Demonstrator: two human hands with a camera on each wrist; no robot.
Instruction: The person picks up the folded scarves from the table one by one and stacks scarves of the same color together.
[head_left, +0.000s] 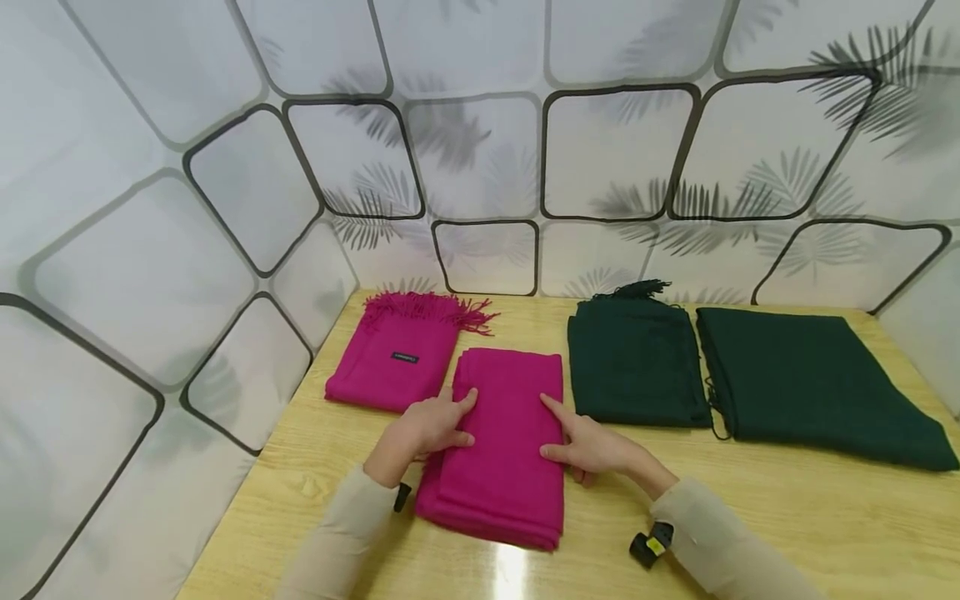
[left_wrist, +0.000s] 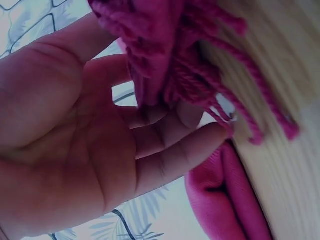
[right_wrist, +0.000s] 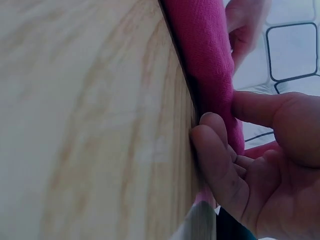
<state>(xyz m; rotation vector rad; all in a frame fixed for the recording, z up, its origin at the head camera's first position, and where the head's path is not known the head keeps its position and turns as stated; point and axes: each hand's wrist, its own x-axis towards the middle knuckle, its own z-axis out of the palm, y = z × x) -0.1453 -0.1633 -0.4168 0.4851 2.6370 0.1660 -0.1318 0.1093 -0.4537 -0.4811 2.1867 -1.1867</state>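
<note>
A folded magenta scarf (head_left: 506, 442) lies in layers on the table between both hands. My left hand (head_left: 430, 427) grips its left edge, thumb and index finger on top. In the left wrist view the fingers of that hand (left_wrist: 100, 120) curl at the scarf's twisted fringe (left_wrist: 200, 75). My right hand (head_left: 588, 443) holds the opposite edge. As the right wrist view shows, its thumb presses the top of the scarf (right_wrist: 205, 55) while the other fingers of the right hand (right_wrist: 265, 170) bend low against the side, close to the tabletop.
Another magenta scarf (head_left: 397, 358), fringed and with a dark label, lies folded at the back left. To the right are a folded dark green scarf (head_left: 637, 362) and a wider dark green cloth (head_left: 810, 383). Patterned fabric walls (head_left: 480, 158) border the wooden table (head_left: 277, 508).
</note>
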